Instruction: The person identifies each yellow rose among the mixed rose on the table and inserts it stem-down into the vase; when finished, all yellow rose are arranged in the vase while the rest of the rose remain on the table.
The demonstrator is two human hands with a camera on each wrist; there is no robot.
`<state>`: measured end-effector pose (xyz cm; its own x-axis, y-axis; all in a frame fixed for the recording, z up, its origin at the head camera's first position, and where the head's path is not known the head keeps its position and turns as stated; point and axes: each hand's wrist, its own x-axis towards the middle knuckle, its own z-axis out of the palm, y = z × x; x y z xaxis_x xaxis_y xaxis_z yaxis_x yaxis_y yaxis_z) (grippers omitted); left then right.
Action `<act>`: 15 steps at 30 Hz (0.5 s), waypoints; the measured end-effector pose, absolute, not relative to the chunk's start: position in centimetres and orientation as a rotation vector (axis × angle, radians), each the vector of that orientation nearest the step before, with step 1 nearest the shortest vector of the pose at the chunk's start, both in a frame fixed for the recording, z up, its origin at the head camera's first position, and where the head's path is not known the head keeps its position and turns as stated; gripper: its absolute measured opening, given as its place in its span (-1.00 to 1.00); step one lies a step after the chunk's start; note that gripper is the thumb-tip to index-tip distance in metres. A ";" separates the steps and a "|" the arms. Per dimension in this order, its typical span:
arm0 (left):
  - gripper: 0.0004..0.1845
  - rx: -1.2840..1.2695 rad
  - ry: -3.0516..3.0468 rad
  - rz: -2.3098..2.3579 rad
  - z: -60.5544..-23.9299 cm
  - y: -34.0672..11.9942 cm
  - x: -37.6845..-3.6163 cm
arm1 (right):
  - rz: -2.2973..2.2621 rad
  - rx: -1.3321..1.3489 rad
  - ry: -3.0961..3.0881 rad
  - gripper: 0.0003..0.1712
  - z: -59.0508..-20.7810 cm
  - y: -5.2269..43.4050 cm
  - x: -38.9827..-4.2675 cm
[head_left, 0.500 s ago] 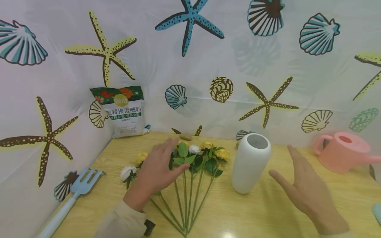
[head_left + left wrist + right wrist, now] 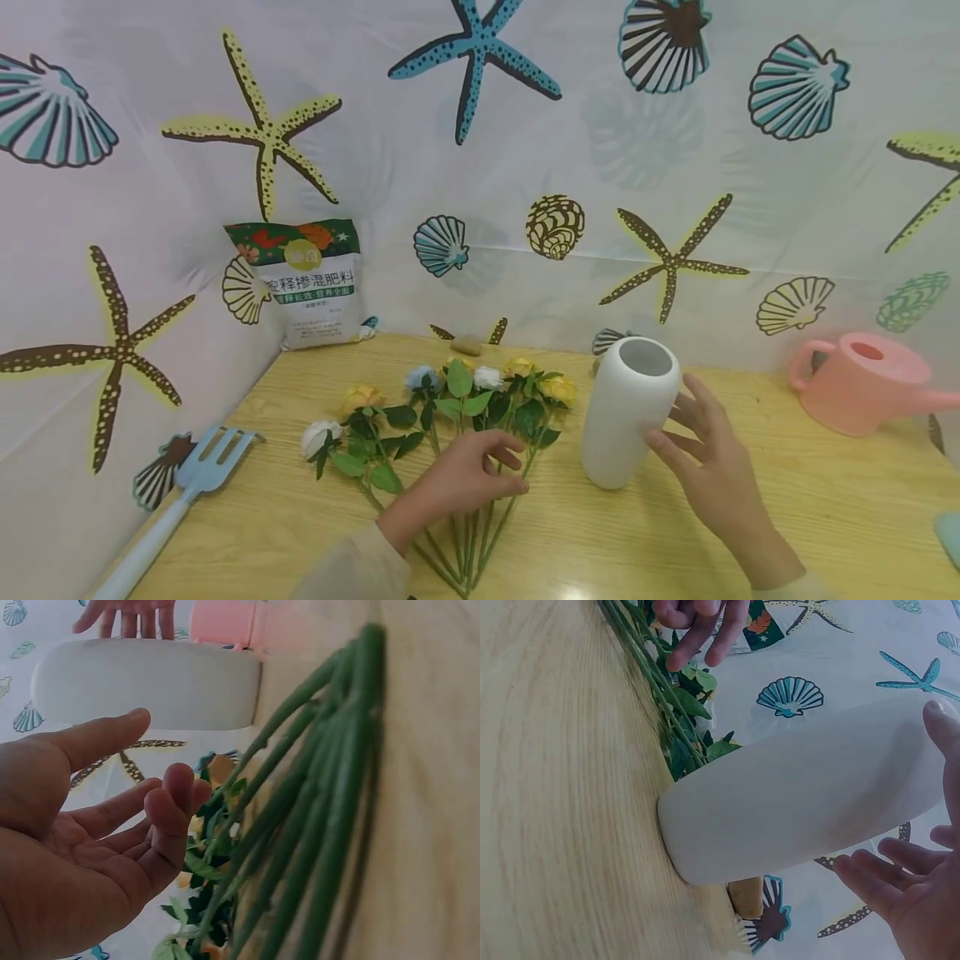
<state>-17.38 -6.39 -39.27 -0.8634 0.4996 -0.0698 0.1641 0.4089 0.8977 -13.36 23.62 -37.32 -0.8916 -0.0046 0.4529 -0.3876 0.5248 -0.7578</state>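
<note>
Two hands (image 2: 457, 483), one vase (image 2: 628, 412), six flowers (image 2: 450, 392).

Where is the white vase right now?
In the head view the white vase stands upright on the wooden table, right of the flowers, with the right hand beside it.

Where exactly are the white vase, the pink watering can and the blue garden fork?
white vase (image 2: 626, 417), head view, middle of its front wall.
pink watering can (image 2: 862, 387), head view, on its body below the opening.
blue garden fork (image 2: 204, 467), head view, on the flat head below the tines.
</note>
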 end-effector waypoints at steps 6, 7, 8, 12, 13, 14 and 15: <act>-0.47 0.482 2.326 1.393 -40.3 -5.6 -17.5 | 1.379 0.336 -2.316 -0.11 -37.6 23.4 -13.6; -0.46 0.471 2.336 1.376 -40.3 -5.5 -17.5 | 1.384 0.334 -2.316 -0.11 -37.6 23.3 -13.6; -0.45 0.462 2.346 1.360 -40.4 -5.4 -17.5 | 1.382 0.331 -2.323 -0.11 -37.6 23.3 -13.6; -0.46 0.464 2.384 1.307 -40.6 -5.1 -17.4 | 1.366 0.308 -2.343 -0.12 -37.6 23.3 -13.7; -0.47 0.474 2.399 1.296 -40.6 -5.0 -17.3 | 1.364 0.300 -2.350 -0.12 -37.6 23.3 -13.6; -0.47 0.486 2.412 1.283 -40.7 -4.9 -17.3 | 1.359 0.291 -2.358 -0.12 -37.6 23.3 -13.6; -0.46 0.497 2.418 1.273 -40.8 -4.9 -17.3 | 1.356 0.284 -2.363 -0.11 -37.6 23.3 -13.6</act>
<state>-17.27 -4.88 -40.76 -0.8724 0.4648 -0.1514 0.1384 0.5318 0.8355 -13.57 23.31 -37.63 -0.8996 0.0222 0.4362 -0.3653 0.5092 -0.7793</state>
